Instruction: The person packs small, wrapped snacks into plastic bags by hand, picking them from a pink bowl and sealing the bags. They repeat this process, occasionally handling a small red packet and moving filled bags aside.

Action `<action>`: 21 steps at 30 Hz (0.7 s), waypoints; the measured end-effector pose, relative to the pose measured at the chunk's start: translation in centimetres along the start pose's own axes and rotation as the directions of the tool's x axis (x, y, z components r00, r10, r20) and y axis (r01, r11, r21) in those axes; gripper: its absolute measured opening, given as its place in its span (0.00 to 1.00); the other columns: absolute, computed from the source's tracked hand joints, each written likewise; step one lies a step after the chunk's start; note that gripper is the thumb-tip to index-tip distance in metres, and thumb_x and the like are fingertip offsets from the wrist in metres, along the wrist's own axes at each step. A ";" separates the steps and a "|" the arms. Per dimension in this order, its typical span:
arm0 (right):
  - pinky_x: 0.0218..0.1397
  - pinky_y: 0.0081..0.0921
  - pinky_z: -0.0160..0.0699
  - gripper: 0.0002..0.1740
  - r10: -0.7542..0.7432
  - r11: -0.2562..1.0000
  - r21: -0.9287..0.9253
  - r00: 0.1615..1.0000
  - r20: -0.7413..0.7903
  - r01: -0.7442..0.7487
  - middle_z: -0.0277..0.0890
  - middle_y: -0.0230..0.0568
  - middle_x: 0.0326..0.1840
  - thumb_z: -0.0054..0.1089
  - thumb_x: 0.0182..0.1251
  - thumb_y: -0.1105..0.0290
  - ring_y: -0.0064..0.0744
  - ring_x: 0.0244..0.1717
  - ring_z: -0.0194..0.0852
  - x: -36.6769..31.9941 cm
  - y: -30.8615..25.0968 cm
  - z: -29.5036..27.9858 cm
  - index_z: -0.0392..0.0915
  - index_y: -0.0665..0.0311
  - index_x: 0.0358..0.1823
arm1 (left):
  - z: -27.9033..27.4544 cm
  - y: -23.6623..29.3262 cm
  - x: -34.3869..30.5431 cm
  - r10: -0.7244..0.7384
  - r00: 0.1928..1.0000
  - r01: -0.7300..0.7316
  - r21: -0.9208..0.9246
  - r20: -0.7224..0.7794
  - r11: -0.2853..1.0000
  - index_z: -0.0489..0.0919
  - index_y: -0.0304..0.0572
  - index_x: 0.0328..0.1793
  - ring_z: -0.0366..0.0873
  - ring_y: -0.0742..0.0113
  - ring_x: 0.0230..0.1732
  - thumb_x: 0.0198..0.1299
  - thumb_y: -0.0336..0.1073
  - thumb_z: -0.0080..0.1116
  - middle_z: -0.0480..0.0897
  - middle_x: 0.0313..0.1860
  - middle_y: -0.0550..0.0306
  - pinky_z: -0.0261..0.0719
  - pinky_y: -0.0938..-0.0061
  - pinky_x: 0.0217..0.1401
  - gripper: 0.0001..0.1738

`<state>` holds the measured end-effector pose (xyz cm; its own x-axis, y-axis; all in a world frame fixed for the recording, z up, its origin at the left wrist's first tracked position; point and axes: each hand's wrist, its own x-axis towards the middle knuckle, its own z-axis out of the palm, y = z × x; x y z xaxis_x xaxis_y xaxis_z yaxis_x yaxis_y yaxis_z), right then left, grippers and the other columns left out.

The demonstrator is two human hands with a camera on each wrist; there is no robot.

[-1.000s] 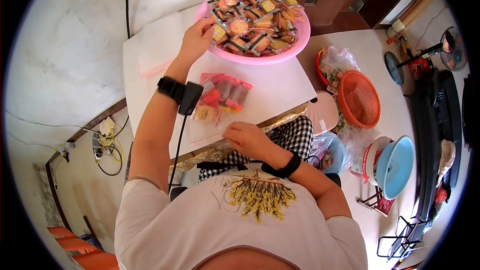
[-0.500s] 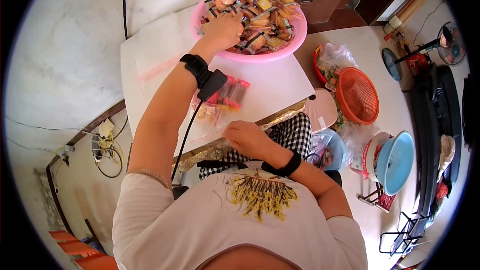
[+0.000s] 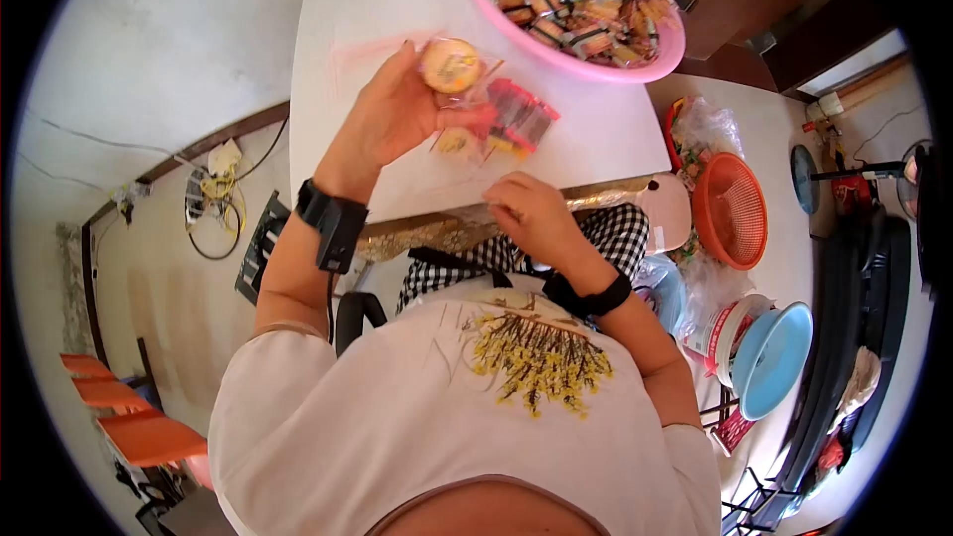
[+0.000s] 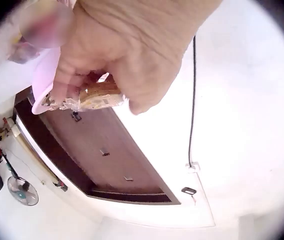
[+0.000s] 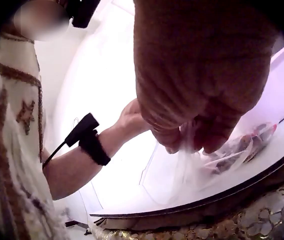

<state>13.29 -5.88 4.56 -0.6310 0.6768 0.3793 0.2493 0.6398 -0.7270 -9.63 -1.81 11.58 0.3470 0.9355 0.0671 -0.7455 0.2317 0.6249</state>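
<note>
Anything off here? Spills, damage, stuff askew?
No spill or damage stands out. Two minor oddities: the pink basin is heaped with wrapped snacks, seemingly above its rim, so some might slide off; and the yellow and black cords left of the table lie tangled, which looks untidy.

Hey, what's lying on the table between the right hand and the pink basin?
Small dark packets with red edges lie on the white table between the right hand and the pink basin; the head view shows this.

A pink basin (image 3: 568,66) stands toward the far right corner of the white tabletop (image 3: 397,0); red-edged dark packets (image 3: 523,115) lie clustered between it and the near edge
</note>
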 end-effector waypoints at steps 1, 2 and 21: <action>0.36 0.31 0.77 0.10 -0.015 1.000 -0.013 1.000 0.008 0.015 0.76 0.45 0.37 0.61 0.55 0.80 0.45 0.35 0.77 0.1 -0.2 -0.1 0.78 0.65 0.40 | -0.3 0.0 -2.3 0.023 0.999 -0.017 0.121 -0.049 0.992 0.66 0.37 0.67 0.79 0.55 0.54 0.69 0.44 0.49 0.76 0.59 0.47 0.82 0.62 0.50 0.26; 0.36 0.31 0.77 0.11 0.001 1.000 -0.006 1.000 0.015 -0.001 0.76 0.45 0.38 0.61 0.55 0.80 0.45 0.35 0.77 0.0 -0.6 -0.1 0.78 0.65 0.41 | -0.3 0.2 -4.5 0.050 0.995 -0.027 0.242 -0.090 0.970 0.67 0.37 0.66 0.80 0.57 0.52 0.68 0.42 0.50 0.77 0.57 0.48 0.83 0.64 0.48 0.25; 0.39 0.29 0.78 0.21 -0.280 0.925 -0.278 0.959 -0.038 0.259 0.77 0.38 0.45 0.56 0.53 0.77 0.39 0.39 0.73 0.3 -2.7 0.7 0.78 0.65 0.51 | -2.5 -9.2 -7.0 -0.107 0.856 0.252 0.227 -0.507 0.941 0.73 0.38 0.57 0.70 0.79 0.24 0.68 0.32 0.46 0.78 0.33 0.62 0.65 0.85 0.20 0.14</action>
<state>11.92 -7.70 6.23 -0.6474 0.4841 0.5886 0.2714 0.8681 -0.4155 -6.67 -9.80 3.41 0.0882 0.9108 -0.4034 -0.4845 0.3930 0.7815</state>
